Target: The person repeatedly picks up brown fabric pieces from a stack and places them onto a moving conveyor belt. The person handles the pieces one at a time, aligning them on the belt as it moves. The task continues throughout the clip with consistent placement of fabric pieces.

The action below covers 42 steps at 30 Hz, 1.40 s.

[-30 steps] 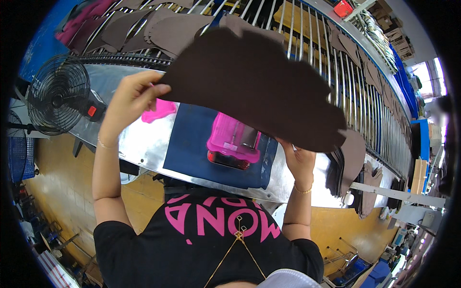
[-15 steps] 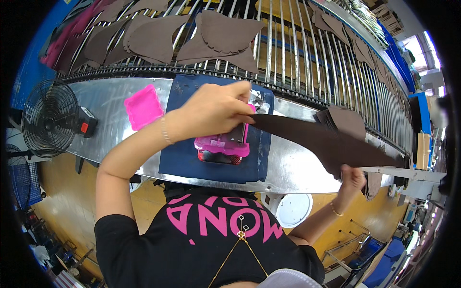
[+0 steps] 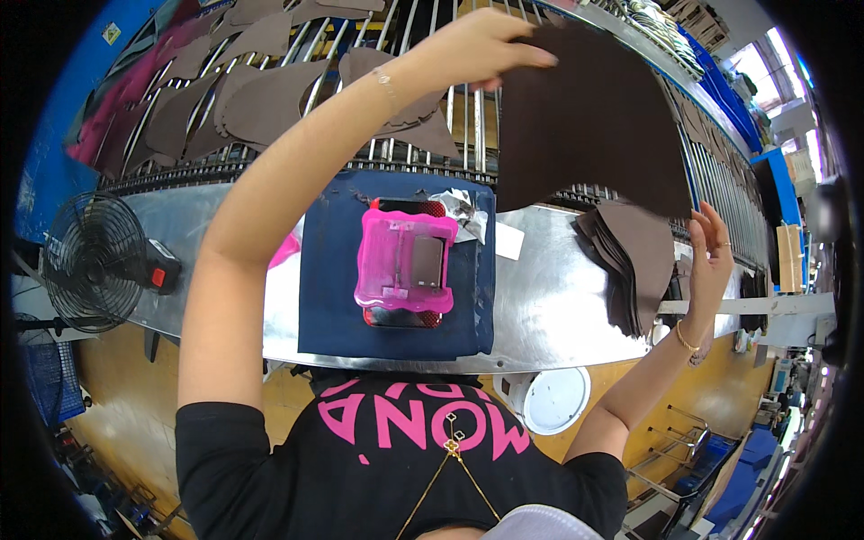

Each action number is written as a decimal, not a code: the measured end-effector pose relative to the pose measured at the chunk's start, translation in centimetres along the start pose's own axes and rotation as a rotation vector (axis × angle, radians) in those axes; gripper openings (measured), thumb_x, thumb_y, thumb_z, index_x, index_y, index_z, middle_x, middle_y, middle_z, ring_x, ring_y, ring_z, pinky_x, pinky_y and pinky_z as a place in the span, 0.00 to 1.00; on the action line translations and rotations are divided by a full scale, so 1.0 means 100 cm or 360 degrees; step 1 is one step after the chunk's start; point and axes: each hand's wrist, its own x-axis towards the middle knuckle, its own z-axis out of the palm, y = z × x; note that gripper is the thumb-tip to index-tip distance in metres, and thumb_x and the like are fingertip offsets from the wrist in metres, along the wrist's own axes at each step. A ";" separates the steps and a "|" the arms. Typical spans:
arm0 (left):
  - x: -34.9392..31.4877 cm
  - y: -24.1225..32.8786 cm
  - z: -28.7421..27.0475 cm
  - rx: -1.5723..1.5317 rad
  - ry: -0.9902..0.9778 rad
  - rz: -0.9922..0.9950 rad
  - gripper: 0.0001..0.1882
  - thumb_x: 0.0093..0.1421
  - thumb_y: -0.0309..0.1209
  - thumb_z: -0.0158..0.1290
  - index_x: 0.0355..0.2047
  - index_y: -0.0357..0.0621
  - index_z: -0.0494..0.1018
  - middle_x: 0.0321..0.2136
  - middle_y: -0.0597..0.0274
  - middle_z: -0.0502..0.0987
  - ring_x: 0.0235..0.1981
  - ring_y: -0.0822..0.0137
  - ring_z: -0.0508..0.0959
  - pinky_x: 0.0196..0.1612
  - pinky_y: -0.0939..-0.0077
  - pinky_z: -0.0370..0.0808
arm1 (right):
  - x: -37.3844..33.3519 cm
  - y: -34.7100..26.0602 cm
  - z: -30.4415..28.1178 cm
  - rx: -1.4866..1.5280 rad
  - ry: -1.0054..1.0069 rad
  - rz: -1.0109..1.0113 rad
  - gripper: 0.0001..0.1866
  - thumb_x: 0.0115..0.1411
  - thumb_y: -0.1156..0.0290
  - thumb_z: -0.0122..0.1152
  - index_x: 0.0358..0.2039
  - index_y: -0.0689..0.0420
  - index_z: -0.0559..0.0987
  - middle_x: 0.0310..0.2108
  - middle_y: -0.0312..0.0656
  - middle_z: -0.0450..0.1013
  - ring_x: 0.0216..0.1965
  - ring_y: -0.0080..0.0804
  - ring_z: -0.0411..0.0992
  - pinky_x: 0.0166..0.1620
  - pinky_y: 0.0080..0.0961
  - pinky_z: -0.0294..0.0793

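A large dark brown cut piece of sheet material, leather-like (image 3: pixel 589 126), hangs stretched between my hands over the rod conveyor's near edge. My left hand (image 3: pixel 486 49) is closed on its upper left corner, thumb and fingers pinching the edge. At its lower right corner, my right hand (image 3: pixel 711 256) grips the edge with fingers raised. Below the piece, a stack of similar brown pieces (image 3: pixel 641 247) lies on the metal table (image 3: pixel 540 306). In front of me a pink scalloped tray (image 3: pixel 382 256) with a small dark block (image 3: pixel 427 261) sits on a navy mat (image 3: pixel 337 315).
The conveyor of metal rods (image 3: pixel 468 135) runs along the table's far side, with several brown pieces (image 3: pixel 265 108) on it. A black fan (image 3: pixel 94 261) stands at the left. A white paper (image 3: pixel 509 241) lies beside the mat. A white bucket (image 3: pixel 556 400) stands below the table edge.
Both hands have moved up and away from me with the brown piece, my left hand also rightward. The piece now faces me broadly, and the pink tray is uncovered.
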 end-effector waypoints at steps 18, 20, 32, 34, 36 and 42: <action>-0.064 -0.278 -0.010 -0.0540 0.0899 -0.1272 0.23 0.58 0.32 0.54 0.52 0.39 0.62 0.26 0.56 0.74 0.15 0.70 0.73 0.14 0.80 0.69 | -0.093 0.208 0.003 -0.1465 0.0151 0.1279 0.40 0.46 0.40 0.64 0.49 0.63 0.73 0.48 0.58 0.69 0.51 0.52 0.67 0.51 0.41 0.68; -0.065 -0.270 -0.011 -0.0039 0.0920 -0.1328 0.29 0.55 0.36 0.58 0.53 0.39 0.61 0.30 0.52 0.75 0.16 0.67 0.74 0.15 0.77 0.70 | -0.086 0.170 0.012 -0.1587 0.0287 0.1186 0.37 0.48 0.47 0.65 0.51 0.62 0.71 0.49 0.58 0.68 0.52 0.52 0.67 0.51 0.42 0.68; -0.083 -0.141 -0.020 0.0089 0.0519 -0.0629 0.33 0.54 0.37 0.58 0.59 0.50 0.59 0.41 0.55 0.64 0.19 0.76 0.68 0.14 0.83 0.67 | -0.042 0.076 -0.019 -0.1399 0.0326 0.0637 0.20 0.58 0.66 0.56 0.48 0.64 0.72 0.44 0.57 0.72 0.47 0.53 0.70 0.49 0.39 0.69; -0.084 -0.126 -0.013 0.0049 0.0456 -0.0566 0.32 0.56 0.36 0.57 0.59 0.52 0.59 0.43 0.56 0.64 0.18 0.78 0.67 0.14 0.84 0.66 | -0.042 0.088 -0.027 -0.1212 0.0412 0.0584 0.21 0.57 0.68 0.58 0.49 0.64 0.71 0.42 0.57 0.73 0.46 0.52 0.71 0.48 0.38 0.69; -0.088 -0.117 -0.007 0.0018 0.0414 -0.0539 0.32 0.56 0.35 0.57 0.59 0.53 0.59 0.43 0.56 0.64 0.17 0.78 0.67 0.14 0.84 0.65 | -0.051 0.130 -0.028 -0.0897 0.0406 0.0569 0.22 0.55 0.69 0.61 0.49 0.63 0.71 0.41 0.57 0.74 0.45 0.52 0.72 0.48 0.38 0.69; -0.099 -0.109 -0.002 -0.0018 0.0308 -0.0581 0.32 0.56 0.34 0.56 0.61 0.54 0.57 0.44 0.56 0.65 0.18 0.80 0.67 0.14 0.87 0.63 | -0.116 0.217 -0.018 -0.1339 0.0142 0.0773 0.27 0.50 0.53 0.65 0.46 0.59 0.77 0.38 0.54 0.74 0.43 0.50 0.71 0.48 0.37 0.69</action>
